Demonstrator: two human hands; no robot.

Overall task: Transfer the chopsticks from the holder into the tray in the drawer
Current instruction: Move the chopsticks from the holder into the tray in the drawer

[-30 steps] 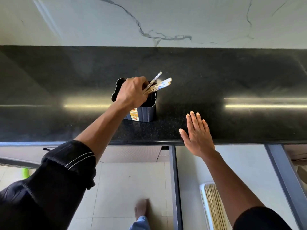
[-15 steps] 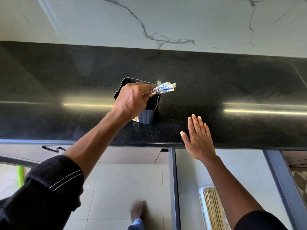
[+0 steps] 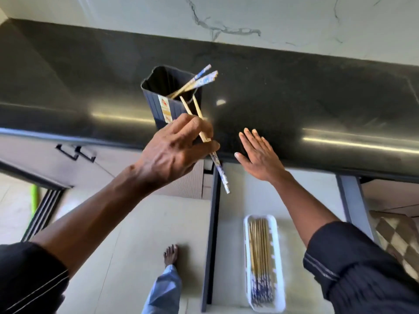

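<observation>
A dark ribbed holder (image 3: 158, 96) stands on the black counter with a few blue-patterned chopsticks (image 3: 199, 80) leaning out of its right side. My left hand (image 3: 174, 150) pinches a pair of chopsticks (image 3: 218, 168) in front of the holder, their thin tips pointing up and their patterned ends hanging below the counter edge. My right hand (image 3: 258, 152) lies flat and open on the counter edge, holding nothing. Below, in the open drawer, a white tray (image 3: 277, 268) holds several chopsticks (image 3: 259, 257) laid lengthwise.
The black counter (image 3: 294, 98) runs across the view under a marble wall. The open drawer's dark left rail (image 3: 212, 234) and right rail (image 3: 351, 200) frame the tray. A bare foot (image 3: 170, 254) stands on the tiled floor. Cabinet handles (image 3: 76, 152) sit at the left.
My left hand has lifted a pair of chopsticks out of the holder and drawn them toward me, past the counter edge. The view has tilted down, showing the tray. My right hand stays put.
</observation>
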